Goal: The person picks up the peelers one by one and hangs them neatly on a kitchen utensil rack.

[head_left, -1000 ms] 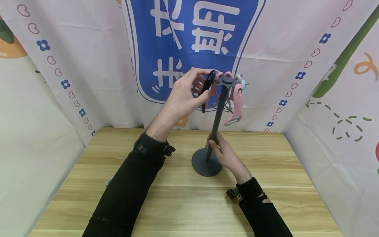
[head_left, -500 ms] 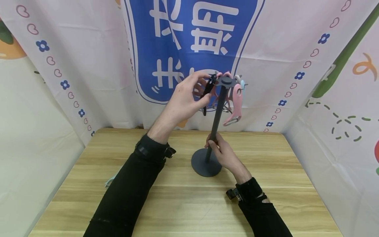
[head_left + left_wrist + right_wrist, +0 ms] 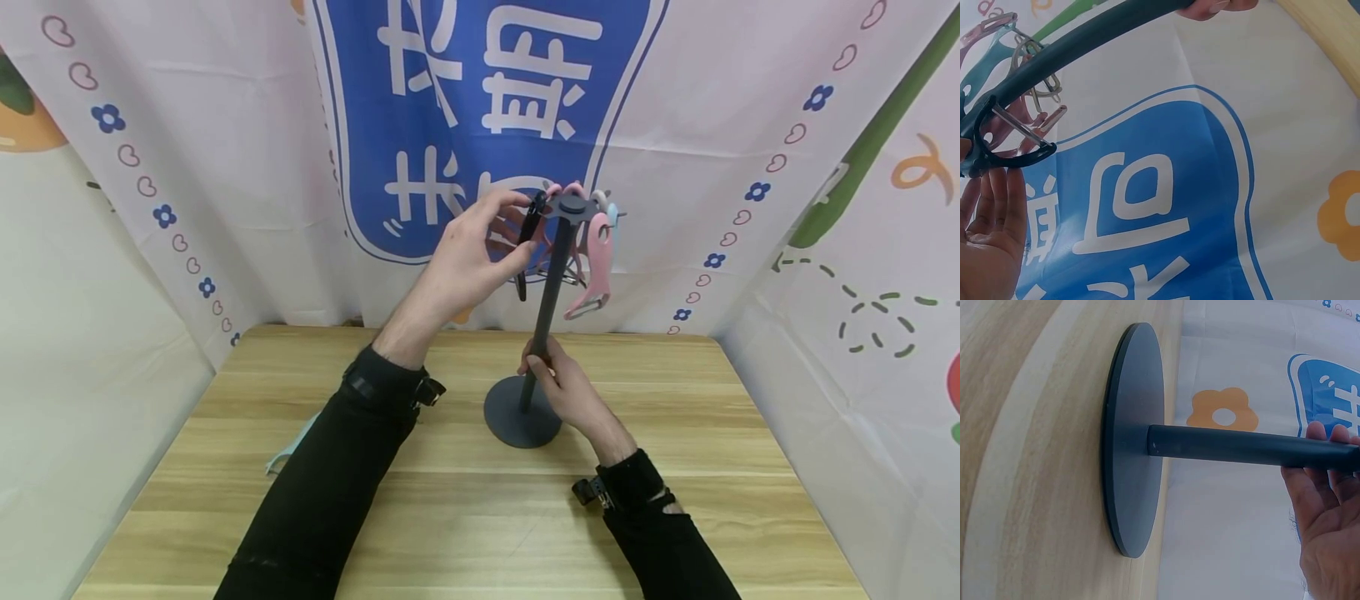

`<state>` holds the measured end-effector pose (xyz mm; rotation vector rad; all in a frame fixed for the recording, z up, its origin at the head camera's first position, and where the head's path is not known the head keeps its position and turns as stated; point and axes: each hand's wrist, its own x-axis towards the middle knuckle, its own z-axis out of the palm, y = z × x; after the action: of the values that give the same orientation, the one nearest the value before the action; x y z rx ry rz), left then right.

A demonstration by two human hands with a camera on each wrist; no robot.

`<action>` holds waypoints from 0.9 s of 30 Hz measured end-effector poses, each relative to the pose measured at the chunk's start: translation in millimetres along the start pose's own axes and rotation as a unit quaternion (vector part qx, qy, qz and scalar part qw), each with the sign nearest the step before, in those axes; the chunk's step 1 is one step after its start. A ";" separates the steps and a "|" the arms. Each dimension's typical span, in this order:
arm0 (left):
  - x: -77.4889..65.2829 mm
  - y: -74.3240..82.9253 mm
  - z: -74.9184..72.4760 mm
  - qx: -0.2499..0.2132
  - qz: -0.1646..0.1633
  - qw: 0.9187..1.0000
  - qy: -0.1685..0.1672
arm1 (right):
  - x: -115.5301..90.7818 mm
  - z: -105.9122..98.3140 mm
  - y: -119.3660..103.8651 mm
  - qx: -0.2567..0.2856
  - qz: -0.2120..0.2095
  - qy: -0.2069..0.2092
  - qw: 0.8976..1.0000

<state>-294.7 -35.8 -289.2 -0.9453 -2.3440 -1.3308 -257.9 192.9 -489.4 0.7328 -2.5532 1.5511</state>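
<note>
At the top of a dark grey stand (image 3: 553, 283), my left hand (image 3: 472, 254) pinches a black peeler (image 3: 531, 218) between thumb and fingers, beside the left edge of the hook plate. The left wrist view shows this peeler's metal blade (image 3: 1016, 122) and curved black frame, with fingers just below it. Lower down, my right hand (image 3: 576, 390) grips the pole above its round base (image 3: 517, 425); the right wrist view has its fingers (image 3: 1338, 434) around the pole. A pink peeler (image 3: 598, 260) hangs from the right side of the plate, with a light blue peeler (image 3: 615, 215) behind it.
More pink and white peelers hang at the back of the stand, partly hidden by the pole. On the wooden table (image 3: 450, 525) lies a light teal item (image 3: 283, 457), partly covered by my left sleeve. Printed cloth (image 3: 262, 208) encloses the table at the back and sides.
The black peeler and my left hand have come slightly down at the hook plate. More of the teal item shows beside my left sleeve. My right hand stays on the pole.
</note>
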 end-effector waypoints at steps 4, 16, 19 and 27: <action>-2.6 -1.3 0.1 -0.006 -0.005 1.000 0.000 | 1.3 0.7 1.1 -0.002 0.000 -0.002 1.000; -15.8 -9.0 -5.7 -0.002 -0.039 0.999 0.003 | 1.8 1.0 1.5 0.003 0.001 -0.002 1.000; -21.4 -13.0 -7.6 -0.003 -0.044 0.999 0.001 | 1.7 1.0 2.0 0.002 -0.002 -0.001 1.000; -40.2 -22.0 -13.0 0.004 -0.047 0.999 -0.006 | 2.3 1.1 3.2 -0.006 -0.010 0.002 1.000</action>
<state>-280.3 -70.8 -318.1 -0.8525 -2.4286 -1.3534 -261.1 192.3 -491.8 0.7497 -2.5420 1.5295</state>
